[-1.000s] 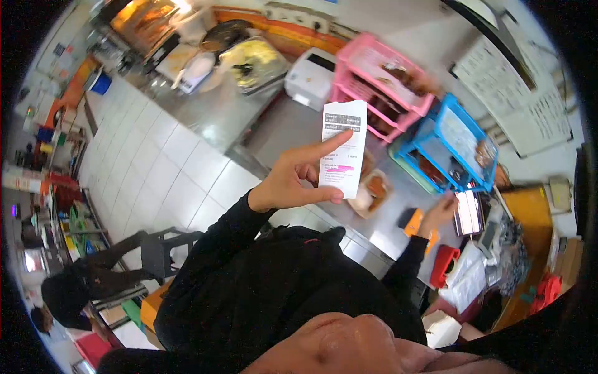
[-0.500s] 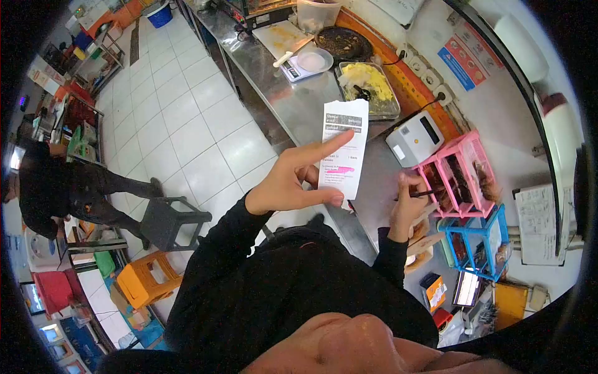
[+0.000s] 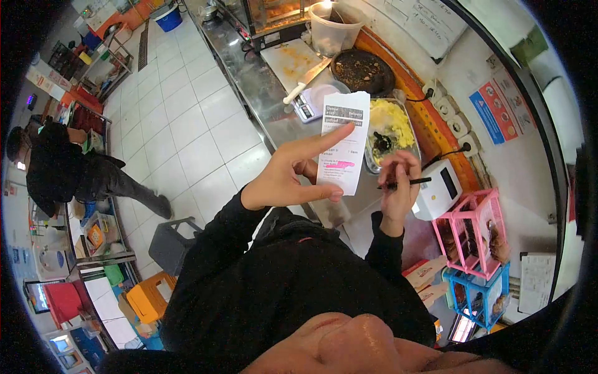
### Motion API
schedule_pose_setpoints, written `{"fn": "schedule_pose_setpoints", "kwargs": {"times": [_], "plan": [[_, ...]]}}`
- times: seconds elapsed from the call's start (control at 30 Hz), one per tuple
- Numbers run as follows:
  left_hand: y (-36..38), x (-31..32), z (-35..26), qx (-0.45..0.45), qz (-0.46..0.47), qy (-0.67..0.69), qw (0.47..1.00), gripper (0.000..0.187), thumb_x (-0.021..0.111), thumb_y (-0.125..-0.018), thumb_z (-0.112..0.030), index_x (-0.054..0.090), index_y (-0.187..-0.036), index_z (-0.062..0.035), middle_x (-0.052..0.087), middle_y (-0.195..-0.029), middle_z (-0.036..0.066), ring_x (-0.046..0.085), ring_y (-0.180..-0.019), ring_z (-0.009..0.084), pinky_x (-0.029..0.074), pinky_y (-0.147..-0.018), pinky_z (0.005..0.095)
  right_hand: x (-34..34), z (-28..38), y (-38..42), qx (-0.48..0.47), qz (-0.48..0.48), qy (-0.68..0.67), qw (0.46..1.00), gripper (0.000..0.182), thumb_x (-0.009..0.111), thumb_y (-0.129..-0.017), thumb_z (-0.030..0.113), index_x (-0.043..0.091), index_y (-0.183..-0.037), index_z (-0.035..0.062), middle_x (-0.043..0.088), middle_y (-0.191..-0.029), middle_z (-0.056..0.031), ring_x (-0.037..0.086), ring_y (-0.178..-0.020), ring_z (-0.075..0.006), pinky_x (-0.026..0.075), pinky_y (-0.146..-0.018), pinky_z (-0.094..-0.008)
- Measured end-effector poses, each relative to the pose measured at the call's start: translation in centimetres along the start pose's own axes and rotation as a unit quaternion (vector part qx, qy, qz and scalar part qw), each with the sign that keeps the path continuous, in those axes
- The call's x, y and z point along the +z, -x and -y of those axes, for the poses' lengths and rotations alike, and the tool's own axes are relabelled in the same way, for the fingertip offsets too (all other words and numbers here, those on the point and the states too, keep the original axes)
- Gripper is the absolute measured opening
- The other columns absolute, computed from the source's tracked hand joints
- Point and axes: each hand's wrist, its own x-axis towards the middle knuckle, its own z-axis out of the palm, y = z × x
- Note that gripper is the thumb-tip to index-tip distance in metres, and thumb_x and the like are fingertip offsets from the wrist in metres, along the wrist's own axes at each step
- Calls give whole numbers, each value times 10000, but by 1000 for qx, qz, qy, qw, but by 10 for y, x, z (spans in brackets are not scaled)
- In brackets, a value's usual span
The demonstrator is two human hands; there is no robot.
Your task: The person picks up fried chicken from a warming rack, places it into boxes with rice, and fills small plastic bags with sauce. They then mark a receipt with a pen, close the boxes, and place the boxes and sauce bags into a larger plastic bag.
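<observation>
My left hand (image 3: 288,174) pinches a printed paper receipt (image 3: 341,142), thumb and fingers along its edges. The slip is upright, with dark header bands and a pink highlighter mark across its lower part. My right hand (image 3: 398,194), to the right of the receipt, grips a black pen (image 3: 418,181) that points sideways. Behind the receipt, partly covered by it, a tray of yellow food (image 3: 393,128) with a dark utensil in it stands on the steel counter (image 3: 274,118).
On the counter are a kitchen scale (image 3: 304,107), a knife (image 3: 305,82), a cutting board (image 3: 289,62), a dark round pan (image 3: 362,71) and a white printer (image 3: 441,190). Pink (image 3: 470,234) and blue racks (image 3: 476,293) stand right. A person (image 3: 81,168) is at left, near a grey stool (image 3: 171,246).
My right hand with the pen has risen toward the food tray and the receipt. The view has shifted slightly. The receipt stays in my left hand, and the person at left has changed posture.
</observation>
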Motion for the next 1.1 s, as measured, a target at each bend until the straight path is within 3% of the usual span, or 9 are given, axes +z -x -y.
{"fn": "schedule_pose_setpoints", "kwargs": {"times": [0.27, 0.47, 0.53, 0.6, 0.77, 0.8, 0.87, 0.97, 1.1], "plan": [[-118, -89, 33, 12, 93, 58, 994, 794, 667, -737, 94, 300, -1416, -88, 421, -1346, 145, 621, -902, 150, 534, -719, 243, 55, -19, -120, 5, 168, 16, 986, 367, 554, -880, 119, 426, -1215, 42, 554, -977, -77, 530, -729, -96, 415, -581, -202], [-225, -166, 79, -45, 192, 150, 969, 714, 673, -758, 44, 359, -1389, -74, 411, -1374, 149, 632, -825, 124, 521, -698, 243, 94, -62, -191, 40, 84, 86, 992, 320, 568, -825, -36, 429, -1098, 53, 500, -964, -35, 530, -826, -98, 423, -697, -221], [-265, -196, 114, 98, 209, 31, 972, 584, 688, -762, -7, 485, -1308, -62, 356, -1418, 174, 633, -814, 116, 510, -689, 243, 87, -73, -205, 65, 25, 167, 983, 269, 544, -826, -49, 469, -1067, 45, 511, -955, -22, 533, -840, -91, 408, -703, -210], [-321, -233, 146, 243, 96, -36, 965, 292, 714, -765, -87, 661, -1047, -35, 516, -1247, 183, 603, -785, 79, 479, -646, 226, 82, -79, -211, 49, -35, 214, 975, 245, 519, -821, -62, 498, -1043, 40, 527, -966, -26, 517, -820, -71, 391, -675, -198], [-475, -326, 188, 165, -43, -130, 977, 272, 676, -833, -285, 652, -739, -30, 586, -655, 21, 515, -580, 88, 428, -546, 250, 53, -94, -181, 158, -205, 216, 942, 258, 552, -816, -6, 551, -1071, 36, 557, -851, 8, 490, -683, -45, 339, -573, -170], [-506, -341, 199, 50, -7, -149, 988, 346, 661, -832, -361, 628, -724, -34, 580, -621, 19, 533, -588, 82, 439, -562, 258, 55, -91, -177, 171, -251, 236, 923, 245, 562, -817, 10, 569, -1061, 32, 553, -815, 17, 475, -651, -42, 325, -554, -172], [-563, -352, 205, -46, -8, -253, 966, 333, 673, -807, -351, 623, -729, -32, 592, -614, 53, 587, -615, 156, 457, -581, 316, 50, -90, -165, 177, -299, 261, 900, 234, 573, -817, 25, 587, -1051, 28, 550, -780, 26, 461, -618, -39, 312, -534, -173], [-647, -358, 280, 254, 115, -471, 837, 266, 658, -727, -293, 660, -782, -33, 645, -739, 168, 624, -657, 358, 494, -609, 452, 39, -99, -150, 185, -374, 278, 865, 198, 588, -821, 39, 603, -1017, 11, 539, -759, 12, 456, -611, -35, 324, -524, -168], [-678, -352, 275, 116, 189, -677, 702, 199, 621, -699, -215, 693, -762, -41, 657, -763, 183, 647, -697, 346, 505, -607, 453, 50, -103, -163, 137, -441, 267, 846, 189, 589, -815, 28, 609, -1002, 10, 495, -702, 20, 437, -593, -27, 363, -508, -179]]}}
